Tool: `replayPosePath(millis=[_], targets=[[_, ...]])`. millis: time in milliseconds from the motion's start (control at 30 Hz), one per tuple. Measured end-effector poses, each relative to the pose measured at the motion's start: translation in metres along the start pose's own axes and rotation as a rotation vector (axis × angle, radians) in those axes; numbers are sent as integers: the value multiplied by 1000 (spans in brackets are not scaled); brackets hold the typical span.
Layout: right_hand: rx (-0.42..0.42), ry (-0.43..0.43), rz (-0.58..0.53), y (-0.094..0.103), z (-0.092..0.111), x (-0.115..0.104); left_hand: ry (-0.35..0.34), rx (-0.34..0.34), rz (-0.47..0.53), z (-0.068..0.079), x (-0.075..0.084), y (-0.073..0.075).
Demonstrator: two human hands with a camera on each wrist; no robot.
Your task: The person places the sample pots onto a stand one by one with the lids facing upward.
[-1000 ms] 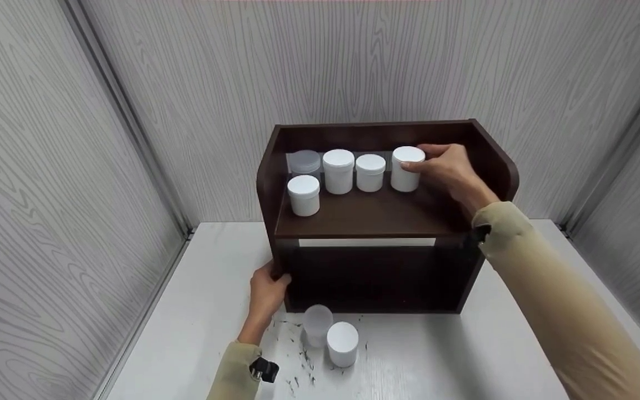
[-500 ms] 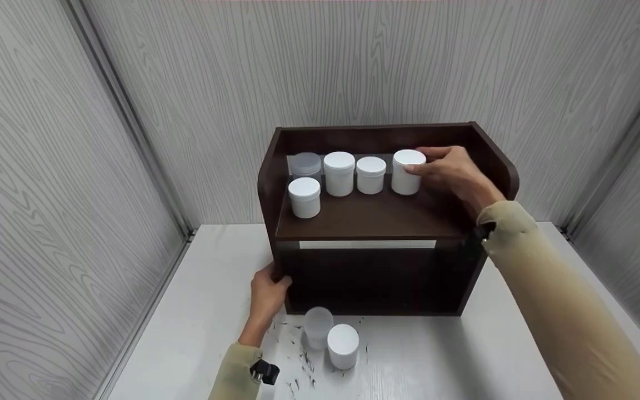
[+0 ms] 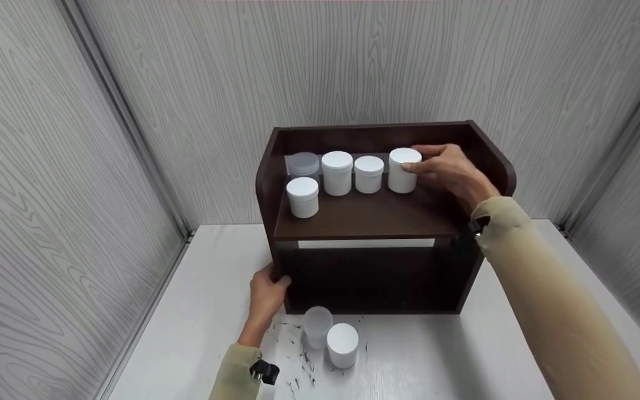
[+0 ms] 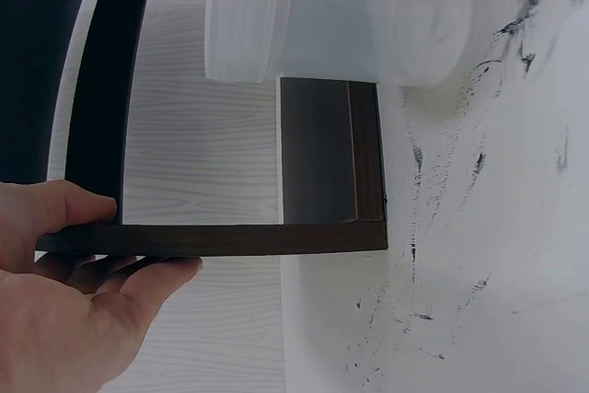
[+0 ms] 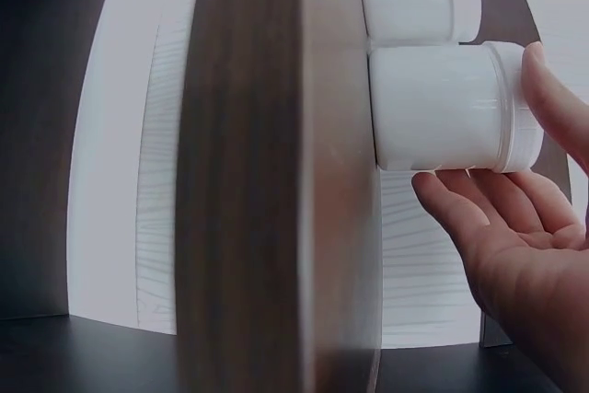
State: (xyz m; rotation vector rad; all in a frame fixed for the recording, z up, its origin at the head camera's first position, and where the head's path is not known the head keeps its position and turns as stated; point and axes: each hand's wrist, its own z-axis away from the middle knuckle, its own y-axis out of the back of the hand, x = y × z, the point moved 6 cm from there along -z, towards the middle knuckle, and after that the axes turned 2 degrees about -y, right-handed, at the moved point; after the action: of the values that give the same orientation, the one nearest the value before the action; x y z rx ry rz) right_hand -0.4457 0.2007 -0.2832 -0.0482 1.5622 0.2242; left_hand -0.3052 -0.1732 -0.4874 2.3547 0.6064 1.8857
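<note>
My right hand (image 3: 449, 169) holds a tall white lidded jar (image 3: 401, 176) standing upright on the upper shelf of a dark brown rack (image 3: 375, 222). In the right wrist view the thumb lies on the lid (image 5: 525, 108) and the fingers are along the jar's side. To its left stand a short white jar (image 3: 368, 175), another tall white jar (image 3: 337, 175) and a translucent jar (image 3: 304, 162). In front of the translucent one is a short white jar (image 3: 303, 199). Low on the rack's left side panel (image 4: 230, 240), my left hand (image 3: 266, 291) grips the edge, thumb inside and fingers outside.
On the white table (image 3: 214, 266), before the rack, stand a translucent jar (image 3: 317, 328) and a white jar (image 3: 343, 347). Dark scuff marks (image 3: 306, 361) streak the tabletop near them. Wood-grain panels (image 3: 364, 61) rise behind and on both sides.
Very little differs. The jar in my right hand sits slightly closer to the short white jar on its left; my left hand keeps its grip on the panel.
</note>
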Motion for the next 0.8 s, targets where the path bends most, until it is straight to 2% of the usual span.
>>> replayPosePath(millis=[333, 533, 700, 800], targets=[[-7, -21, -58, 3, 1, 2, 6, -15, 1, -3, 0, -5], [36, -25, -40, 3, 7, 1, 27, -19, 2, -4, -1, -6], [123, 70, 125, 3, 22, -13, 32, -19, 2, -5, -1, -5], [160, 159, 171, 0, 36, -26, 36, -17, -5, -5, -2, -3]])
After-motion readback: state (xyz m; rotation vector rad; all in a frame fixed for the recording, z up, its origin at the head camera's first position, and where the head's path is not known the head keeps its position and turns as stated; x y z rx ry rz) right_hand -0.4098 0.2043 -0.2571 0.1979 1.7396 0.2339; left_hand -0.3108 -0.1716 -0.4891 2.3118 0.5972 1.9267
